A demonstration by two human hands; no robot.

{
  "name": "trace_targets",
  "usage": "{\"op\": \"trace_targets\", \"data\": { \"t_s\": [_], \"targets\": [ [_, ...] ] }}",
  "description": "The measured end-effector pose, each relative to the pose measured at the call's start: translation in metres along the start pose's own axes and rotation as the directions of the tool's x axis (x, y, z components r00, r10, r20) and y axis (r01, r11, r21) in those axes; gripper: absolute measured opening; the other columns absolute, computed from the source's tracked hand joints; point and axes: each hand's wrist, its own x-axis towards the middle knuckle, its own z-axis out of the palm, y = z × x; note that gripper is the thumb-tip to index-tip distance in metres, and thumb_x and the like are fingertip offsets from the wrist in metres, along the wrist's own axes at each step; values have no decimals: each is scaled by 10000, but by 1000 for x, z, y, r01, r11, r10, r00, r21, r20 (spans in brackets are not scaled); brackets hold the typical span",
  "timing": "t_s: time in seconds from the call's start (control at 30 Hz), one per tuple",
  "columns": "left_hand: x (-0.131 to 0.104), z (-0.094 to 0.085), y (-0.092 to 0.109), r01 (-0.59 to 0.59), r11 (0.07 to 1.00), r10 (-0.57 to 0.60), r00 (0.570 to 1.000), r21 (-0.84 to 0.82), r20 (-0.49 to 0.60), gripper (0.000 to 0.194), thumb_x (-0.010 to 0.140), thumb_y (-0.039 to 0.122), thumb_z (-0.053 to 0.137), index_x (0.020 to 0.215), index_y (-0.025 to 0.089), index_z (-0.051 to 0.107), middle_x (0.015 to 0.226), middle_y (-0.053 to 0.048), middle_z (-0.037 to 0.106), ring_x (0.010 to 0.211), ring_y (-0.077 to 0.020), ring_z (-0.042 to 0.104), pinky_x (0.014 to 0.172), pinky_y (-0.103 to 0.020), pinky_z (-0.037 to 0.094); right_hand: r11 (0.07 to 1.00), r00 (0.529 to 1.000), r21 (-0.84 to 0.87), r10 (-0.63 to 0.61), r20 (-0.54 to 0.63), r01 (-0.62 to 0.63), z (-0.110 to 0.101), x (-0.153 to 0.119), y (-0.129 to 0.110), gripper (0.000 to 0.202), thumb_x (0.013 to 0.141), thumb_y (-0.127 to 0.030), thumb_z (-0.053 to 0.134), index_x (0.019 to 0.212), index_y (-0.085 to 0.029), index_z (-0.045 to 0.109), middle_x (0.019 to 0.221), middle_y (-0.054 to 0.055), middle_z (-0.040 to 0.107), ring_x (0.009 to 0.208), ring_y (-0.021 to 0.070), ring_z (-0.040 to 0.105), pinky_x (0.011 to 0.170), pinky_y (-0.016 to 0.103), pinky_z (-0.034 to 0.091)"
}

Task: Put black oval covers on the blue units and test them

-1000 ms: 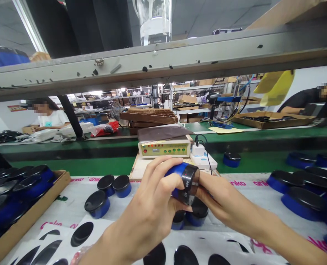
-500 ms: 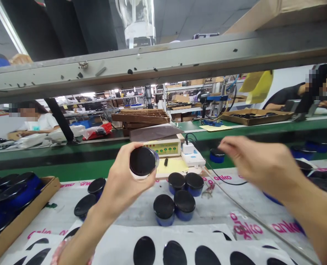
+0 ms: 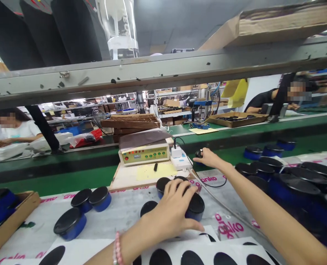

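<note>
My left hand (image 3: 169, 209) lies over a cluster of round black-topped blue containers, its fingers spread and thumb stretched out. Just beside that thumb stands one black-topped blue container (image 3: 195, 207); others, such as the container behind (image 3: 162, 186), are partly covered by the hand. Farther off, at the green belt's near side, my right hand (image 3: 211, 159) has its fingertips closed on a small, dark-topped round container (image 3: 199, 154), mostly hidden by distance and fingers. Below the left hand, white sheets (image 3: 224, 244) carry rows of black ovals.
A control box (image 3: 144, 152) with lit buttons stands behind, with a white power strip (image 3: 181, 162) and cable at its right. More blue containers (image 3: 292, 187) crowd the right; a cardboard tray (image 3: 28, 209) of them sits left. A metal shelf beam (image 3: 152, 73) crosses above. Two people sit beyond the belt.
My left hand has lowered the container it held up to the cluster and spread its fingers. My right hand has moved onto the container on the belt. The view has shifted right.
</note>
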Motion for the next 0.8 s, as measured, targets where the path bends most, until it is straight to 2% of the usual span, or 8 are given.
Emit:
{"op": "trace_targets", "data": {
  "t_s": [0.1, 0.2, 0.27, 0.33, 0.4, 0.5, 0.63, 0.8],
  "targets": [
    [-8, -19, -7, 106, 984, -119, 989, -145, -83, 484, 810, 364, 645, 1236, 231, 457, 1225, -107, 540, 1167, -281, 510, 960, -489, 483, 995, 999, 95, -31, -16, 32, -10, -8, -11, 233, 876, -337, 591, 987, -133, 578, 974, 49, 597, 821, 158, 591, 712, 330, 503],
    [-17, -33, -10, 250, 838, -360, 921, -484, -148, 320, 954, 365, 399, 1255, 274, 456, 1280, -84, 476, 1158, -205, 514, 927, -395, 511, 965, 994, 236, -106, -41, 112, -37, -37, -41, 315, 842, -457, 587, 858, -148, 526, 881, 36, 586, 696, 136, 570, 605, 273, 478],
    [-22, -38, -6, 239, 785, -400, 899, -571, -175, 373, 956, 391, 380, 1324, 326, 391, 1403, -80, 314, 1203, -210, 470, 897, -365, 525, 920, 981, 341, -193, -32, 192, -54, -71, -68, 421, 837, -604, 494, 828, -184, 475, 822, 1, 572, 583, 106, 535, 514, 240, 448],
    [-26, -42, 1, 171, 855, -343, 894, -489, -288, 603, 855, 448, 572, 1380, 341, 296, 1451, -91, 175, 1274, -262, 380, 936, -409, 496, 862, 955, 426, -295, -19, 275, -63, -110, -96, 468, 792, -673, 496, 819, -209, 447, 721, -40, 529, 556, 100, 505, 480, 220, 417],
    [-28, -49, 7, 90, 939, -243, 856, -333, -456, 751, 730, 405, 733, 1350, 319, 319, 1383, -100, 272, 1260, -280, 379, 974, -458, 451, 767, 906, 518, -421, -39, 379, -66, -144, -117, 445, 801, -647, 510, 771, -215, 411, 671, -47, 489, 562, 103, 465, 471, 219, 384],
    [-31, -69, 8, 115, 916, -312, 805, -383, -505, 534, 703, 332, 768, 1150, 282, 480, 1104, -37, 530, 1015, -208, 558, 875, -379, 498, 662, 828, 576, -559, -47, 480, -69, -174, -126, 377, 923, -538, 351, 724, -218, 381, 664, -33, 485, 580, 113, 445, 495, 233, 383],
    [-33, -92, 1, 196, 453, -675, 713, -870, -191, 443, 718, 523, 707, 1019, 237, 552, 919, 8, 630, 799, -132, 610, 693, -213, 503, 582, 714, 493, -690, -121, 646, -75, -187, -117, 307, 981, -313, 240, 747, -235, 425, 683, -23, 536, 599, 124, 506, 520, 237, 411],
    [-33, -89, 2, 148, -147, -729, 652, -978, 209, 529, 834, 609, 512, 1110, 170, 615, 929, -67, 689, 862, -193, 661, 705, -253, 542, 433, 493, 246, -815, -305, 867, -68, -194, -120, 185, 960, -212, 357, 854, -230, 508, 667, 0, 578, 560, 146, 555, 519, 272, 417]
  ]
}}
